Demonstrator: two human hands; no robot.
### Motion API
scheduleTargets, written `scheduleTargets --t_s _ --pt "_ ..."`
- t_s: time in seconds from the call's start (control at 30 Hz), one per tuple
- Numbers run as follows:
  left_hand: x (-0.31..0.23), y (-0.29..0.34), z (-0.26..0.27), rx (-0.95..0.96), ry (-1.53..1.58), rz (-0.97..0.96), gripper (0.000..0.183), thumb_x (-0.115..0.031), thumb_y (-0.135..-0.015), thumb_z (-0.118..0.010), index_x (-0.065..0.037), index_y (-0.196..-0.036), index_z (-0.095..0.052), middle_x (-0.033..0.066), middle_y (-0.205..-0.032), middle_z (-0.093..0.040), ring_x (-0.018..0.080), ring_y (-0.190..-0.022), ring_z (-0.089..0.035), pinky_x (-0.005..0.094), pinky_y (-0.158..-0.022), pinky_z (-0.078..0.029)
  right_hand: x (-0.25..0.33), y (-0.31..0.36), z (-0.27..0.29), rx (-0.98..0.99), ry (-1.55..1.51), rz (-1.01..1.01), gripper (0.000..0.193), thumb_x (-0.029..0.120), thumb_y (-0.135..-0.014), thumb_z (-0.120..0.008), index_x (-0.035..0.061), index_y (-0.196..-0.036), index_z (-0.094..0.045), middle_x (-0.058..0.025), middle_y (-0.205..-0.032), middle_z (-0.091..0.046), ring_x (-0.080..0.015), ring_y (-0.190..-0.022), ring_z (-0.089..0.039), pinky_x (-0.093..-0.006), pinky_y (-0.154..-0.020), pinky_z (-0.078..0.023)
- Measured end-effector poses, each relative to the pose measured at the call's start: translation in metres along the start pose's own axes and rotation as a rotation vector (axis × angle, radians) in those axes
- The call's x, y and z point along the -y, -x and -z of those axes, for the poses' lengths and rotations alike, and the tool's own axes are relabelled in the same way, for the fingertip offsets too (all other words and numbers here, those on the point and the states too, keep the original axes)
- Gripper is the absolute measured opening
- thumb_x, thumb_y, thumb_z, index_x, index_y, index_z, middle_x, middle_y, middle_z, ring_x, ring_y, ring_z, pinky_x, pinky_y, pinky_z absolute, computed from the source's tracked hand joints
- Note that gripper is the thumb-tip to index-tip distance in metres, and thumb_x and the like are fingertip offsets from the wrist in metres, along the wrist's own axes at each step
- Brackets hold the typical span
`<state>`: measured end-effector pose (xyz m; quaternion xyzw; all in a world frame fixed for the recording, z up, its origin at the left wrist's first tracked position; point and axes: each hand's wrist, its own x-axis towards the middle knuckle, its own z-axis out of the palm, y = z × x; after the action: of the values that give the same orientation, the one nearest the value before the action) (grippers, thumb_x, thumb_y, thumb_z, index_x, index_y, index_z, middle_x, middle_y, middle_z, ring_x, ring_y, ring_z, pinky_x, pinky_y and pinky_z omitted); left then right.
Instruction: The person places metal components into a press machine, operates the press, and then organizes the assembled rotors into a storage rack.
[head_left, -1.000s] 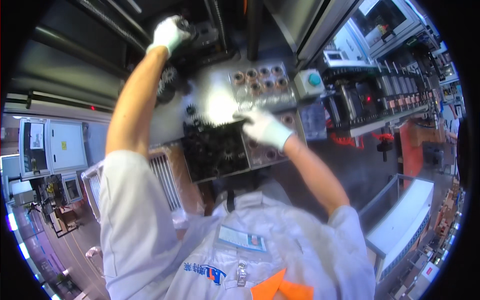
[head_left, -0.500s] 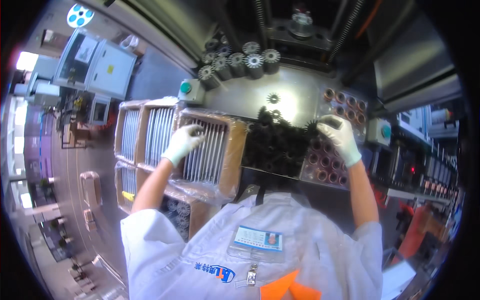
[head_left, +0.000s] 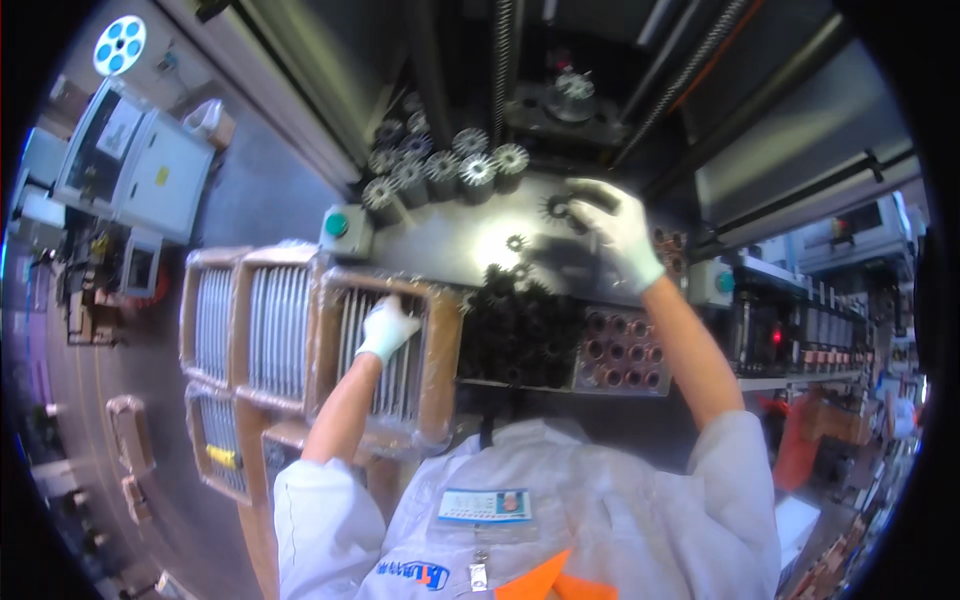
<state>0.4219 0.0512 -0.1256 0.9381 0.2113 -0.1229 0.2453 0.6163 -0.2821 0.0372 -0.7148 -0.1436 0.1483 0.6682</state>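
My right hand [head_left: 618,235], in a white glove, is raised over the right part of the metal worktop [head_left: 450,235]. Its fingers and thumb grip a black toothed disc [head_left: 556,208]. My left hand [head_left: 388,328], also gloved, is down among the metal rods [head_left: 352,325] in the nearest plastic-lined carton [head_left: 445,345]. Its fingers are curled with the tips hidden, so what they pinch does not show. Between my arms lies a heap of black toothed pieces [head_left: 515,330]. One small toothed disc [head_left: 516,243] lies apart on the worktop.
Several slotted cylindrical cores [head_left: 478,175] stand at the back left. A green button box [head_left: 345,228] is near the cartons. Copper-coloured rings fill a clear tray [head_left: 620,378] on the right. A press fixture [head_left: 572,95] and another button box [head_left: 712,283] stand beyond.
My right hand has moved from beside the heap, up and away toward the fixture, carrying a black toothed disc. My left hand has gone lower into the carton of rods. The view has shifted.
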Motion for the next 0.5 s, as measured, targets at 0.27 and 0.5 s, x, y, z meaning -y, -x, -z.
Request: scheduleTargets --t_s 0.27,0.5 --pt "0.035 0.020 -0.021 -0.009 0.544 0.122 0.059 -0.013 -0.060 -0.076 0.004 -0.115 -0.059 0.0165 -0.099 -0.067 0.0267 -0.095 -0.065 0.0340 -0.087 -0.052 0.037 -0.090 0.004 -0.274 0.047 0.167 0.027 0.002 -0.089 -0.061 -0.0014 -0.115 -0.068 -0.0039 -0.088 -0.069 -0.0076 -0.068 -0.060 -0.0215 -0.060 -0.048" --pt "0.015 0.070 0.045 0.245 1.022 0.074 0.038 -0.009 -0.086 -0.075 0.001 -0.121 -0.065 0.0004 -0.099 -0.066 0.0099 -0.087 -0.061 0.0267 -0.084 -0.053 0.043 -0.170 0.041 -0.361 0.188 0.150 0.033 0.003 -0.085 -0.068 -0.0010 -0.117 -0.070 -0.0091 -0.103 -0.073 -0.0158 -0.090 -0.068 -0.0271 -0.083 -0.055"
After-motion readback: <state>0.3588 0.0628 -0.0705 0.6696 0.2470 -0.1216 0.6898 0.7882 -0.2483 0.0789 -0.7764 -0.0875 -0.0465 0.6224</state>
